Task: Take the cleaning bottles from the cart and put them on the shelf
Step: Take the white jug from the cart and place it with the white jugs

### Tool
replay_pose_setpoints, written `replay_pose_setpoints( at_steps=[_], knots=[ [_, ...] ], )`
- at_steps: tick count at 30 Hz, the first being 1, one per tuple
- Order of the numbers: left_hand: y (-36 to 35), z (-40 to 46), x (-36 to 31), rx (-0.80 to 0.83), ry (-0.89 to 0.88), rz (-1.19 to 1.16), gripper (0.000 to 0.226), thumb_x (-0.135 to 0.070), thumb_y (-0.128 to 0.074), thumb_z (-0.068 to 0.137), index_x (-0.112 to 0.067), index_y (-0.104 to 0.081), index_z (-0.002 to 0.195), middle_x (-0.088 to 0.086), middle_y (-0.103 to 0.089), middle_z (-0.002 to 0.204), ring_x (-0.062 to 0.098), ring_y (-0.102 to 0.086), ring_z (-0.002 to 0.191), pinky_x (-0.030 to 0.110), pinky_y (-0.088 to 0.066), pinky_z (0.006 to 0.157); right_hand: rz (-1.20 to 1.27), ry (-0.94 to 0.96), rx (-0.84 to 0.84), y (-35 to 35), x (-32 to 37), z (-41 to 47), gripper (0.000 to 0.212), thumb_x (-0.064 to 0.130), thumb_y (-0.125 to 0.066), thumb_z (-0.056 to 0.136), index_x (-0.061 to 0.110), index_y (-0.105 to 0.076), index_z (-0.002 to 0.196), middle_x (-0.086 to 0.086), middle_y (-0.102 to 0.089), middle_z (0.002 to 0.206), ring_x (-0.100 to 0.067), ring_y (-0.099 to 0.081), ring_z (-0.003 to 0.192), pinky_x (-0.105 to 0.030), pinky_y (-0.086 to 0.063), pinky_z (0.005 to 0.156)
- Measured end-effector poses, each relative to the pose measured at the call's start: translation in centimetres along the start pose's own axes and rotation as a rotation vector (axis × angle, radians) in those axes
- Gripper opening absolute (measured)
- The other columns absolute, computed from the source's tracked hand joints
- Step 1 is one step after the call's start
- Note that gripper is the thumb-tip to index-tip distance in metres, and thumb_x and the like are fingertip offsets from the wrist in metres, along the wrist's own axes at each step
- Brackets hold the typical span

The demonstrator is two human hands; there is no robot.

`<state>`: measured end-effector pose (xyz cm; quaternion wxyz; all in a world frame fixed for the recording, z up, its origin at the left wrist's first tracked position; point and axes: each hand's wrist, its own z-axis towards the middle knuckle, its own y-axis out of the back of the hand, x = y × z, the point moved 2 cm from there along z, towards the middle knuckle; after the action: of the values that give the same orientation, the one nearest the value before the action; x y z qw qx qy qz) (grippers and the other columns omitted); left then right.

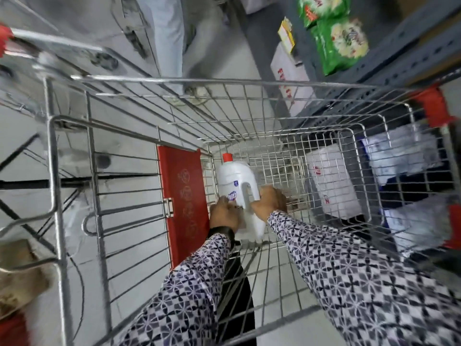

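Down in cart [249,126]: one white bottle [234,181] with a red cap, lying in the wire basket beside the red seat flap [184,203].
Left hand [223,216]: on the bottle's lower side, fingers curled against it.
Right hand [270,199]: closed around the bottle's handle.
Shelf [409,58]: grey metal, upper right, holding green packets [341,36].
Sharpness: blurred.

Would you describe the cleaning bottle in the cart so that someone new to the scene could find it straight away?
Start at the wire shopping cart that fills the middle of the view and look down into its basket, beside the red plastic seat flap. There lies the white bottle, held between the left hand and the right hand. Its red cap and moulded handle make it the basket's only bottle.
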<state>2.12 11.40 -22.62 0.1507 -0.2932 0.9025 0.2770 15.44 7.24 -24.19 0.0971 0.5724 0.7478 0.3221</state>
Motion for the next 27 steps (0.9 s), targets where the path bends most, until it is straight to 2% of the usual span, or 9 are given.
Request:
replay_pose_setpoints(
  at_steps=[3, 5, 7, 10, 13, 16, 18, 20, 27],
  knots=[
    [0.6, -2.3, -0.9, 0.050, -0.030, -0.089, 0.010, -0.028, -0.045, 0.105, -0.025, -0.053, 0.110, 0.002, -0.065, 0.097, 0.025, -0.060, 0.094, 0.032, -0.049, 0.073, 0.046, -0.024, -0.047, 2.7, -0.4, -2.5, 0.014, 0.022, -0.076, 0.079, 0.010, -0.069, 0.079, -0.002, -0.064, 0.069, -0.026, -0.067, 0.072, -0.019, -0.041, 0.048],
    [1.4, -4.7, -3.4, 0.120, -0.055, -0.192, 0.036, -0.034, -0.045, 0.107, -0.013, -0.049, 0.135, 0.013, -0.067, 0.114, 0.025, -0.066, 0.095, 0.032, -0.052, 0.076, 0.103, -0.009, -0.060, 5.8, -0.3, -5.1, 0.024, 0.033, -0.072, 0.076, 0.010, -0.073, 0.083, -0.006, -0.069, 0.077, -0.028, -0.071, 0.081, -0.027, -0.055, 0.060],
    [2.8, -7.8, -7.0, 0.179, -0.109, -0.356, 0.029, -0.021, -0.050, 0.106, 0.001, -0.049, 0.125, 0.023, -0.068, 0.104, 0.010, -0.073, 0.069, 0.025, -0.058, 0.062, 0.188, 0.000, -0.087, 9.5, -0.6, -8.2, 0.025, 0.036, -0.072, 0.071, 0.015, -0.077, 0.084, -0.008, -0.075, 0.085, -0.028, -0.074, 0.086, -0.038, -0.063, 0.075],
    [4.0, -13.3, -12.1, 0.262, -0.250, -0.447, 0.009, -0.009, -0.049, 0.105, -0.007, -0.048, 0.096, 0.005, -0.065, 0.070, 0.007, -0.061, 0.049, 0.024, -0.054, 0.049, 0.306, 0.087, -0.243, 15.3, -1.9, -13.6, 0.023, 0.043, -0.070, 0.060, 0.022, -0.065, 0.055, 0.009, -0.065, 0.056, -0.019, -0.066, 0.061, -0.021, -0.047, 0.053],
    [4.7, -20.8, -17.3, 0.407, -0.455, -0.479, 0.013, -0.007, -0.051, 0.103, -0.014, -0.055, 0.092, -0.006, -0.067, 0.055, 0.004, -0.056, 0.037, 0.017, -0.045, 0.036, 0.411, 0.161, -0.473, 21.3, -4.2, -21.4, 0.027, 0.049, -0.063, 0.052, 0.023, -0.062, 0.060, 0.009, -0.058, 0.048, -0.005, -0.057, 0.049, -0.024, -0.031, 0.043],
    [4.8, -29.0, -22.4, 0.541, -0.696, -0.470, 0.013, -0.006, -0.058, 0.099, -0.015, -0.064, 0.107, -0.003, -0.080, 0.092, 0.010, -0.074, 0.075, 0.023, -0.058, 0.061, 0.570, 0.283, -0.704, 26.8, -7.9, -30.0, 0.016, 0.043, -0.070, 0.061, 0.028, -0.063, 0.064, 0.019, -0.069, 0.060, 0.004, -0.062, 0.054, -0.017, -0.033, 0.046],
    [4.3, -34.9, -25.2, 0.632, -0.862, -0.413, 0.024, -0.009, -0.061, 0.098, -0.009, -0.061, 0.122, 0.007, -0.078, 0.114, 0.022, -0.073, 0.099, 0.029, -0.056, 0.076, 0.727, 0.371, -0.837, 29.8, -11.1, -35.9, 0.007, 0.035, -0.074, 0.070, 0.030, -0.070, 0.074, 0.008, -0.076, 0.072, -0.004, -0.068, 0.064, -0.033, -0.047, 0.055],
    [3.1, -41.0, -27.5, 0.756, -1.010, -0.370, 0.028, -0.011, -0.062, 0.099, -0.008, -0.060, 0.127, 0.010, -0.076, 0.120, 0.026, -0.073, 0.107, 0.029, -0.057, 0.082, 0.817, 0.454, -0.993, 32.1, -14.6, -42.3, 0.011, 0.037, -0.076, 0.075, 0.030, -0.074, 0.082, 0.001, -0.078, 0.077, -0.014, -0.070, 0.068, -0.042, -0.051, 0.061],
    [-1.7, -58.7, -28.6, 1.082, -1.306, -0.234, 0.035, -0.008, -0.061, 0.099, -0.007, -0.058, 0.135, 0.010, -0.074, 0.127, 0.026, -0.071, 0.118, 0.033, -0.060, 0.094, 1.057, 0.660, -1.325, 33.0, -24.8, -58.9, 0.025, 0.039, -0.078, 0.082, 0.038, -0.081, 0.106, 0.012, -0.084, 0.103, 0.003, -0.076, 0.087, -0.017, -0.059, 0.069]
  ],
)
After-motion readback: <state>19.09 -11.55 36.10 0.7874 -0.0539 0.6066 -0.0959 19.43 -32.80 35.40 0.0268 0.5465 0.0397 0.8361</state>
